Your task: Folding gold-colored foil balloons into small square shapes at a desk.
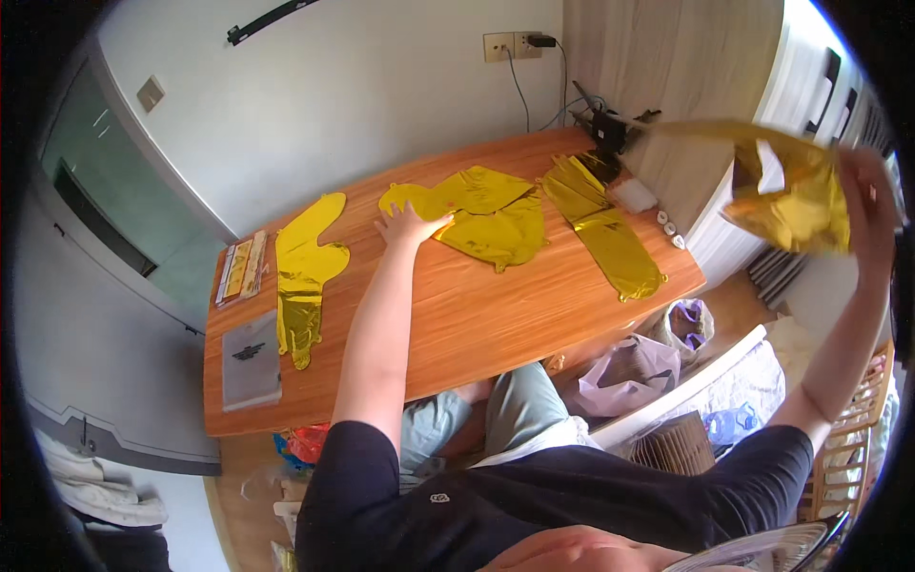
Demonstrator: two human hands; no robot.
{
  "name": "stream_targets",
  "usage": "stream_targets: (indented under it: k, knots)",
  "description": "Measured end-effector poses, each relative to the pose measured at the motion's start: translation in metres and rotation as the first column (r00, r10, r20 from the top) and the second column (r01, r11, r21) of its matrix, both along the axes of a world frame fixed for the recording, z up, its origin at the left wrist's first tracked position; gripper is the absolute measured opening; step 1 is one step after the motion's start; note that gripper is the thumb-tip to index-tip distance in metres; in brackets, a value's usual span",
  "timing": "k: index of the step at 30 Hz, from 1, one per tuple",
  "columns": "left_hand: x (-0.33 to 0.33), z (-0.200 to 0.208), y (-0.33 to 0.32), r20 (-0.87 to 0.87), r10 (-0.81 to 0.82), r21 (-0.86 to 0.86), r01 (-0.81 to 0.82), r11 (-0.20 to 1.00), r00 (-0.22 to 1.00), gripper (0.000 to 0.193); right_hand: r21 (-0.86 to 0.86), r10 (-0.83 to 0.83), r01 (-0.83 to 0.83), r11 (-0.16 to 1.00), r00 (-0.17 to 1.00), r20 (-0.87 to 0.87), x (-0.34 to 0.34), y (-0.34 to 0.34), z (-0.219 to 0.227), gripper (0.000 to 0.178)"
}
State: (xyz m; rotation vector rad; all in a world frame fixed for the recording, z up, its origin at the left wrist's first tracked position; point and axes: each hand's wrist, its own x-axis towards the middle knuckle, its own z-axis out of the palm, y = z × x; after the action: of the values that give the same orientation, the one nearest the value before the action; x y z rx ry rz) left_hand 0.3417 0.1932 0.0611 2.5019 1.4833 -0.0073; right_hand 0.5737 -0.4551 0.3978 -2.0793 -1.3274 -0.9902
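A flat, shiny gold foil piece with a rounded outline (496, 224) lies on the brown wood-grain desk (457, 310), in front of the seated person. Its surface is mirror-like and softly wrinkled, a dark crease or edge runs across its middle, and small tabs stick out at its rim. The left hand (408, 227) rests at its left part with the fingers spread wide, gripping nothing.

The right hand (869, 195) is raised beyond the right end of the desk and holds a crumpled gold foil sheet (810, 214) in the air. This sheet shows bright yellow and darker amber patches, with a white patch (770, 167) on it, and a narrow band of it reaches leftward toward the black box-shaped device with antennas (608, 129).

Two more foil pieces lie flat on the desk: a curved gold one with a rounded bulge (307, 257) on the left, and a long gold strip-like one with a rounded end (615, 243) on the right, dark at its far end.

The raised sheet is blurred, so its full outline is hard to make out. The right fingers are blurred as well, and exactly how they pinch the foil is unclear. The left hand hides a bit of the middle piece. Whether that piece is one layer or several overlapping ones cannot be told.
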Motion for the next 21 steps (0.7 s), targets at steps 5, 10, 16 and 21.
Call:
stream_targets:
  k: [5, 10, 16, 21]
  knots:
    - [0.030, -0.014, 0.011, 0.119, -0.006, 0.161, -0.013, 0.987, 0.993, 0.125, -0.260, 0.090, -0.019, 0.965, 0.960, 0.264, -0.193, 0.042, -0.058, 0.018]
    - [0.033, 0.007, -0.036, 0.513, -0.555, 0.515, 0.283, 0.809, 0.654, 0.101, -0.757, 0.811, -0.591, 0.280, 0.568, -0.143, -0.209, 0.090, -0.031, 0.027]
    - [-0.093, 0.086, -0.226, 0.809, -0.505, 0.286, 0.952, -0.110, -0.301, 0.127, -0.583, 0.796, -0.788, 0.198, 0.476, -0.373, -0.185, 0.139, -0.032, 0.017]
    - [-0.216, 0.101, -0.288, 0.747, -0.510, -0.249, 0.891, 0.380, 0.426, 0.097, -0.436, 0.849, -0.895, 0.093, 0.300, -0.435, -0.176, 0.242, -0.062, 0.017]
